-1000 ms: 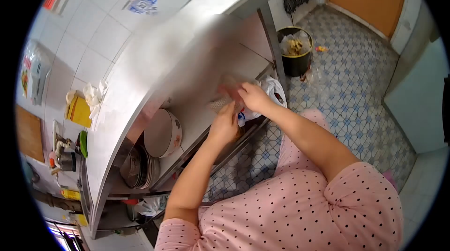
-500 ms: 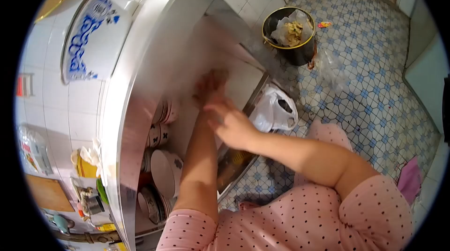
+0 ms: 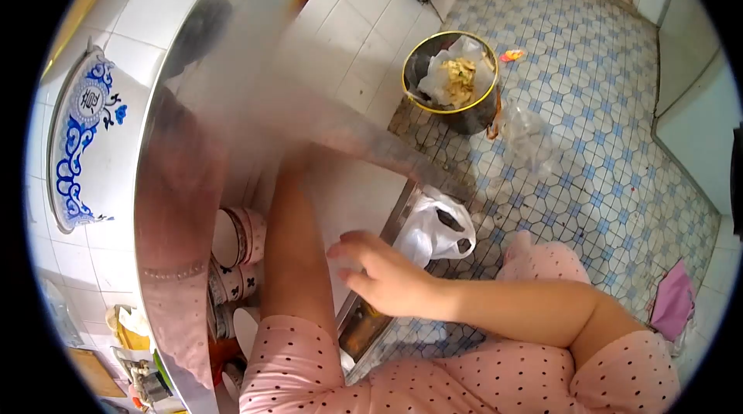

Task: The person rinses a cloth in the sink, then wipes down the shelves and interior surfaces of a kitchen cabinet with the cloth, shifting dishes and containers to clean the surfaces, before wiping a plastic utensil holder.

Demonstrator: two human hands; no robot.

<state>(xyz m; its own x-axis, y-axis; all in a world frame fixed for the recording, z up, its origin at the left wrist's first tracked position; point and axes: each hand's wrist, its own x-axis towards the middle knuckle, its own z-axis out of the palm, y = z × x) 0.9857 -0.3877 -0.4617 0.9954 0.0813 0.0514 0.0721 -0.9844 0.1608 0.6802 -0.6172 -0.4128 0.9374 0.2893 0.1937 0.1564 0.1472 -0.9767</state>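
Observation:
My left forearm (image 3: 294, 259) reaches deep into a cabinet, over its white shelf (image 3: 352, 197). A hazy patch and the cabinet's edge hide my left hand, so its fingers and anything in them cannot be made out. Beside that forearm, pink-rimmed bowls (image 3: 251, 232) and patterned bowls (image 3: 231, 284) stand stacked. My right hand (image 3: 387, 275) hovers in front of the shelf, close to the left forearm. Its fingers are loosely bent and apart, with nothing visible in them. A white plastic bag (image 3: 422, 232) hangs beyond it, by the cabinet's edge.
A black bin (image 3: 468, 116) with a yellow rim holds scraps in a liner. Clear plastic (image 3: 530, 139) and a pink cloth (image 3: 672, 298) lie on the tiled floor (image 3: 573, 89). A blue-and-white pot (image 3: 116, 151) stands above the shiny cabinet front (image 3: 174, 259).
My left arm has moved further into the cabinet, and its hand has gone out of sight. My right hand has come away from the left one. The view has shifted.

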